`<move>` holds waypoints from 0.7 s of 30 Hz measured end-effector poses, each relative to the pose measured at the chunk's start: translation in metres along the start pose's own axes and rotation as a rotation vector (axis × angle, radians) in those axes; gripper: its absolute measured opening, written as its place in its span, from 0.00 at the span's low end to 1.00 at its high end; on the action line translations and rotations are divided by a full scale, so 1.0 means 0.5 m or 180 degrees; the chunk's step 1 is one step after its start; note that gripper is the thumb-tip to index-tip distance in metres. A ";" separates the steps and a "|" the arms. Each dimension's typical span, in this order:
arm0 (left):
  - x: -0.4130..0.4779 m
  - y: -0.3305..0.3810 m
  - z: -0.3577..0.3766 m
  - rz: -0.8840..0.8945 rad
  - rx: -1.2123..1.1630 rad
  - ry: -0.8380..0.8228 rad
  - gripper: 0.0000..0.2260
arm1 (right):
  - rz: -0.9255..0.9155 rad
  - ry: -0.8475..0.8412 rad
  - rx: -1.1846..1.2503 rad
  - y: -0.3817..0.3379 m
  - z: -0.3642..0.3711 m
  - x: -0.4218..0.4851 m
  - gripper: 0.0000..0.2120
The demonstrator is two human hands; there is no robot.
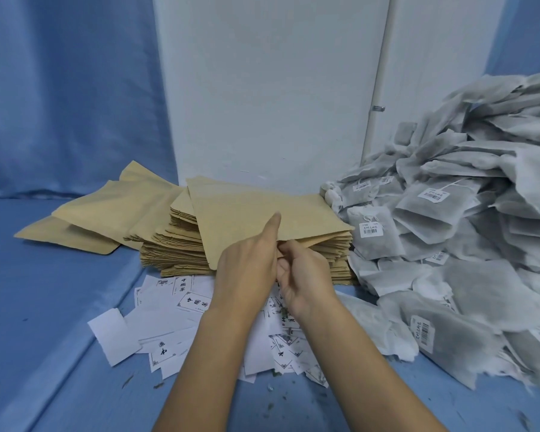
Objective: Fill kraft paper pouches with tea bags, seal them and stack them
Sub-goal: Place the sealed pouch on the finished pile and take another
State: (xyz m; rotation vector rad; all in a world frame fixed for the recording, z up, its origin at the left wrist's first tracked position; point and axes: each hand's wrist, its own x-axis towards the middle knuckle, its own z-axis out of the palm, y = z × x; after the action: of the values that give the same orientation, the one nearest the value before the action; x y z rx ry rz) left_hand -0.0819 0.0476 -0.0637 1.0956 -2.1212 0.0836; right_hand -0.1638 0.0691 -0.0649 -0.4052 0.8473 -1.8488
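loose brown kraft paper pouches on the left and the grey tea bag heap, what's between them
Head view: the tall stack of brown kraft paper pouches, its top pouch held by the left hand and right hand.

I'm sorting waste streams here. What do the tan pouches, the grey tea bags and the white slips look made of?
The tan pouches: likely kraft paper, matte; flat, crisp edges, no sheen. The grey tea bags: seemingly nonwoven filter fabric, soft and fuzzy, dark fill showing through. The white slips: thin printed paper, matte; any coating cannot be told.
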 end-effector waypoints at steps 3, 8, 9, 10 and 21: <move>-0.003 0.012 -0.003 -0.0035 0.0026 0.0211 0.26 | -0.0130 0.0216 -0.0256 0.000 -0.001 -0.001 0.11; 0.002 0.010 -0.011 -0.0215 -0.0253 0.0159 0.26 | -0.0078 0.0175 -0.0147 -0.006 0.000 -0.010 0.11; 0.002 0.011 -0.016 -0.0225 -0.0233 0.0182 0.26 | -0.0030 0.0156 -0.0080 -0.008 0.002 -0.013 0.08; 0.001 0.014 -0.025 -0.0184 -0.0157 0.0267 0.26 | 0.0026 0.0176 -0.0038 -0.009 0.002 -0.012 0.07; -0.020 -0.048 -0.042 -0.0573 -0.0275 0.0827 0.30 | 0.0077 0.0720 0.0277 -0.054 -0.044 0.011 0.07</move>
State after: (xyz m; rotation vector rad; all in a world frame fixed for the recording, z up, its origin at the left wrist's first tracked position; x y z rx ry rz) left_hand -0.0485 0.0468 -0.0610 1.1529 -1.7736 0.0460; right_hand -0.1976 0.0783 -0.0615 -0.1318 0.9146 -1.9253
